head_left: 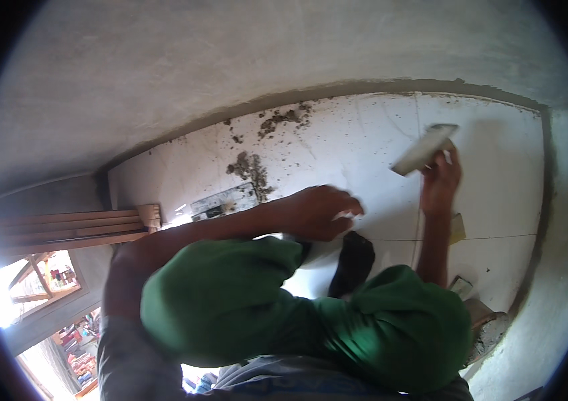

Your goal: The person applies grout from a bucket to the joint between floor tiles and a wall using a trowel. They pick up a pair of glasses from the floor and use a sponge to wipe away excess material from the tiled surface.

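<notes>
A flat, pale, rectangular hand tool [424, 152], possibly a plastering float, is tilted in my right hand [441, 175]. That hand grips it near its right side, above the white tiles. My left hand [324, 212] hangs in front of my knees with loosely bent fingers. A gap shows between its thumb and fingers, and I see nothing held there. Just beyond my left forearm a flat steel trowel [234, 199] with a dark handle rests on the tiles. Crumbs of grey mortar [249, 171] lie beside it, and more [284, 120] lie near the wall.
The white tiled surface [364, 147] meets a grey plastered wall [277, 47] along a darker mortar strip [364, 87]. Wooden boards [83, 224] stand at the left by a bright opening. At the lower right are a container with grey contents [491, 334] and a yellowish piece [457, 228].
</notes>
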